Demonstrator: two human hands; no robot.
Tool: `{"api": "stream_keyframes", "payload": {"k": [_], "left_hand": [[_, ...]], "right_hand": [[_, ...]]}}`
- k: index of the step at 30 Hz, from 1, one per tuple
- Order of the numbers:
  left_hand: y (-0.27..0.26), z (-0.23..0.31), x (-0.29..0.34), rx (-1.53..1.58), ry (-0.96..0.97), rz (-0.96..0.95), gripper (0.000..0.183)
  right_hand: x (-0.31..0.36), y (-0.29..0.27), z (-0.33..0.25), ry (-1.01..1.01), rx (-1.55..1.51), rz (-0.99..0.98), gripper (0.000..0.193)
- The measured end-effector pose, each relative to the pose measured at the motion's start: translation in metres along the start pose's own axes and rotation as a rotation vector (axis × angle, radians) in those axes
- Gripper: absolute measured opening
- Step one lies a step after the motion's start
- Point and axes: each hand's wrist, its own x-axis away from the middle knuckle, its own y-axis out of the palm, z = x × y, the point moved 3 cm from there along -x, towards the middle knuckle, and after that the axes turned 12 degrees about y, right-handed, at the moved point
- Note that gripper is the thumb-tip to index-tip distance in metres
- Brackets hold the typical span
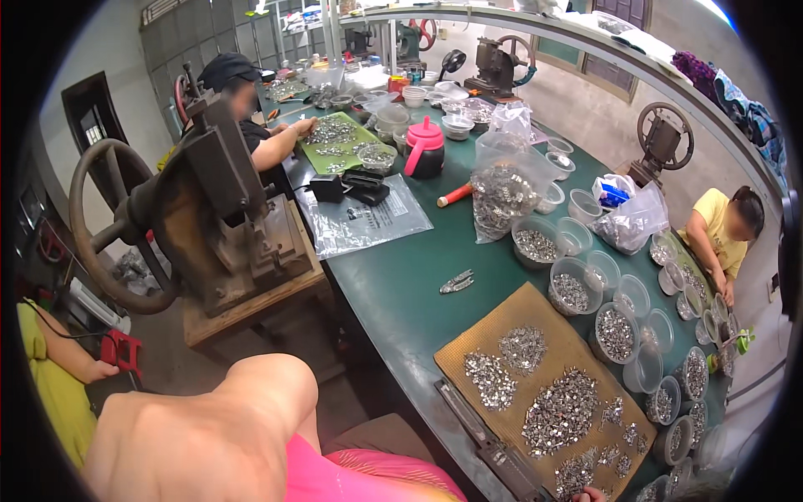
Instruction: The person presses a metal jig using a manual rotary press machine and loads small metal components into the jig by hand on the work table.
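Note:
My left arm is raised close in front of me at the lower left, and the back of my left hand (pixel 184 443) fills that corner. Its fingers are hidden. At the lower edge only a few fingertips of my right hand (pixel 590 495) show, beside a small pile of metal pieces (pixel 575 475); whether they hold a piece I cannot make out. That pile lies on a tan textured mat (pixel 468 335), along with a large heap of shiny metal parts (pixel 560 414) and two smaller heaps (pixel 490 379) near its far left. A dark metal bar tool (pixel 493 439) crosses the mat's near left edge.
Clear plastic tubs (pixel 616 333) of metal parts line the mat's right side. Pliers (pixel 457 282), a red-handled hammer (pixel 456 195) and a stuffed plastic bag (pixel 506 188) lie farther up the green table (pixel 376 276). A hand press (pixel 209 201) stands left. Co-workers sit far left and right.

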Motion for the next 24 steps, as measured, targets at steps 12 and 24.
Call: {"api": "stream_keyframes", "payload": {"k": [12, 24], "left_hand": [[-0.012, 0.003, 0.003, 0.241, 0.013, -0.152, 0.029], [-0.009, 0.017, 0.037, -0.47, 0.088, 0.269, 0.019]], "right_hand": [[-0.015, -0.002, 0.054, 0.141, -0.163, -0.125, 0.029], [0.006, 0.003, 0.007, 0.054, -0.01, -0.014, 0.025]]}}
